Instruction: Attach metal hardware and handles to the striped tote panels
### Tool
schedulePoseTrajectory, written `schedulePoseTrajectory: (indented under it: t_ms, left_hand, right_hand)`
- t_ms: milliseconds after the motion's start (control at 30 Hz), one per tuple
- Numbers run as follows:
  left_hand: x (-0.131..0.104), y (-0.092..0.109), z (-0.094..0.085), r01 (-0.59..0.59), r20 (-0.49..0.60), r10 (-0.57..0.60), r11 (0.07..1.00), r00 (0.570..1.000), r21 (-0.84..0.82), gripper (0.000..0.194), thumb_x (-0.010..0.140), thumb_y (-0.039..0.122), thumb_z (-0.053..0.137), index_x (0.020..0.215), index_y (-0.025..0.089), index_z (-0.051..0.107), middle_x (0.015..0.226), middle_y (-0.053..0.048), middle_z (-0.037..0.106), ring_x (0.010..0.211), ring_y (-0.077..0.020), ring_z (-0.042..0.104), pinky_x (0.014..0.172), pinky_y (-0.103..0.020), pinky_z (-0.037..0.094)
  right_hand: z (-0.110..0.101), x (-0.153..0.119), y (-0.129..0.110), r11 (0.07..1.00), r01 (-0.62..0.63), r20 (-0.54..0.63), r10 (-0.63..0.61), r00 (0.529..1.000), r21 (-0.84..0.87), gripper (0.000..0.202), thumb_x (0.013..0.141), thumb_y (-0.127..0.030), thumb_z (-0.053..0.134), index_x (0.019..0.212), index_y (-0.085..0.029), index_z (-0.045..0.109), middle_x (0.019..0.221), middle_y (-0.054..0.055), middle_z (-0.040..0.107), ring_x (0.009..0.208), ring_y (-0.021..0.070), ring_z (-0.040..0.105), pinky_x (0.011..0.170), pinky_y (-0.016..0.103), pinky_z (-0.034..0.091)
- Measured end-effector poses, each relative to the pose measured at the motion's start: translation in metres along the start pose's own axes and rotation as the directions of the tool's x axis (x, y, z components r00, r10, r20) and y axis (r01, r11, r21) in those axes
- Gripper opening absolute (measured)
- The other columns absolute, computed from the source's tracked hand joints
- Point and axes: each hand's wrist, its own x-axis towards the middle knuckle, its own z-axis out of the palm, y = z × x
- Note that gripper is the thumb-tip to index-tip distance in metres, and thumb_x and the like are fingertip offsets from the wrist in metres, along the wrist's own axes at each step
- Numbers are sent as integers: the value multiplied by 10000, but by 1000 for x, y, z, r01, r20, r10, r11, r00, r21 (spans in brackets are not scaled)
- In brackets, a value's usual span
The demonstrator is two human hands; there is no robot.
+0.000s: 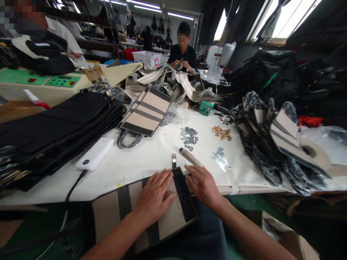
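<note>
A beige bag panel (105, 216) with dark bands lies across my lap and the table's front edge. My left hand (154, 196) rests flat on it, fingers stretched toward the black strip (184, 193) along its right end. Small dots or holes show on that strip. Beside the strip's far right side is my right hand (203, 184), fingers apart and slightly bent; whether its fingertips touch the panel is hard to tell. Beyond the strip's far end sticks out a short dark tab with a shiny metal piece (174, 159). A tool with a light wrapped handle (192, 157) lies just past my right fingers.
Small grey metal plates (189, 137), gold-coloured fittings (221, 132) and silvery plates (220, 159) lie on the white table (151, 159). A white power bank (95, 153) and stacked black bags (59, 122) are left, more bags (287, 133) right. A co-worker (183, 50) sits opposite.
</note>
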Motion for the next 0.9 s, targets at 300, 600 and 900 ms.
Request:
schedulePoseTrajectory:
  t_ms: [300,600,900]
  left_hand:
    - [0,-3,1,-25,-39,26,1000,999,19,622,984,427,553,1527,145,441,1581,-113,468,1451,-296,459,1205,-518,399]
    - [1,0,-1,15,22,-14,999,1000,-49,630,979,442,565,1515,128,464,1605,-113,427,1481,-292,415,1239,-517,341]
    - [-3,2,-1,52,19,-50,990,999,-134,643,981,479,561,1525,154,456,1624,-99,398,1510,-265,369,1267,-484,279]
  right_hand:
    - [-59,20,114,868,-408,-16,421,907,-285,266,921,-406,589,1037,-273,788,1009,27,766,872,204,711,748,323,531]
    - [-75,19,154,763,-519,116,598,793,-386,260,856,-376,599,974,-276,808,1015,42,781,883,217,684,678,285,434]
    - [-75,29,165,746,-496,185,618,764,-444,174,804,-341,608,813,-242,751,795,45,764,702,205,644,605,303,374]
